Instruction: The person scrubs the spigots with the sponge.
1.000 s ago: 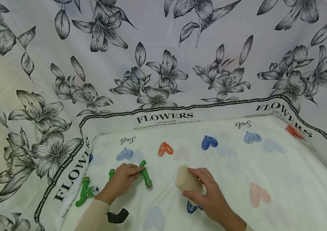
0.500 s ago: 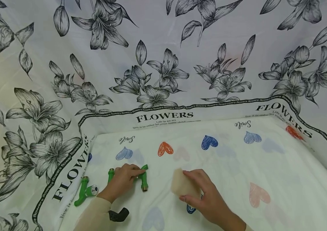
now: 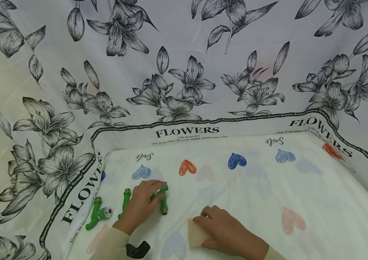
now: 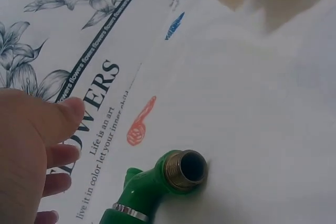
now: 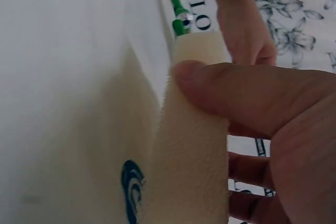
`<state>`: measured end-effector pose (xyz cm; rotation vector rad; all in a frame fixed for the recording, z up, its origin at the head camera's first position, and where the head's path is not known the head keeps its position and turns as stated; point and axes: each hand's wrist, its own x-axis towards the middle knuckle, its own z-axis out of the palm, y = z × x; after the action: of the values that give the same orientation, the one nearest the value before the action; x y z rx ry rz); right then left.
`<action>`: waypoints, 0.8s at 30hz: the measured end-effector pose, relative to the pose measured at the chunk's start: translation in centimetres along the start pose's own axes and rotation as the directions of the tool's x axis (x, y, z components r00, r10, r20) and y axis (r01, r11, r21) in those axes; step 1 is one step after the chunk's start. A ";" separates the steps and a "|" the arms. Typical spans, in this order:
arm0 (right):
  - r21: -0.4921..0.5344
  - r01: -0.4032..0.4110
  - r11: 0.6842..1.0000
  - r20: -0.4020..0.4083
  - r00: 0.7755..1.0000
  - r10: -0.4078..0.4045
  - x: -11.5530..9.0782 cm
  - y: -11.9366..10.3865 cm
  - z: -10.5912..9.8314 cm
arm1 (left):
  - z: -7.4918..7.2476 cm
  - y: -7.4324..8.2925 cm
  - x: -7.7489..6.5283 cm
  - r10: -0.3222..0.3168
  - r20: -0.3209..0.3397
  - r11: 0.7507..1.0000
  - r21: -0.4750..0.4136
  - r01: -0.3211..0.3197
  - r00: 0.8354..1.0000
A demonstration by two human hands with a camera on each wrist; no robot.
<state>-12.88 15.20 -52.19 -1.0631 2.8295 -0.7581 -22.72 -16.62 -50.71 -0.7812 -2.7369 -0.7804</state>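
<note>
My right hand (image 3: 229, 231) grips a beige sponge block (image 3: 195, 233) low over the sheet at centre front. In the right wrist view the thumb presses one broad face of the sponge (image 5: 189, 156). My left hand (image 3: 141, 204) is over a green tap (image 3: 164, 206), thumb spread away from the fingers, which partly cover it in the head view. The left wrist view shows these fingers relaxed and holding nothing, beside a green tap (image 4: 142, 195) with a threaded metal end. Another green tap (image 3: 126, 198) is partly hidden behind the left hand.
Farther left lies a green tap with a silvery cap (image 3: 96, 215). A black bent pipe piece (image 3: 138, 249) with small holes sits by the left sleeve. The white sheet (image 3: 252, 198) has printed hearts, and flower-printed cloth (image 3: 187, 32) rises behind and at the left.
My right hand has brought the sponge down and left, toward me, and turned it. The left fingers have lifted and spread over the green tap, which has turned more upright in view.
</note>
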 end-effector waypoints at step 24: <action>-0.280 -0.306 0.910 -0.246 0.939 0.240 -1.0 2.2 0.3 | 2.0 4.7 -2.4 -0.056 -0.059 0.929 0.364 0.074 0.997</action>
<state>-13.38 17.12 -53.56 -0.6087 3.2624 -0.4215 -18.23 -13.22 -51.07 -0.5843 -2.7541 -0.2752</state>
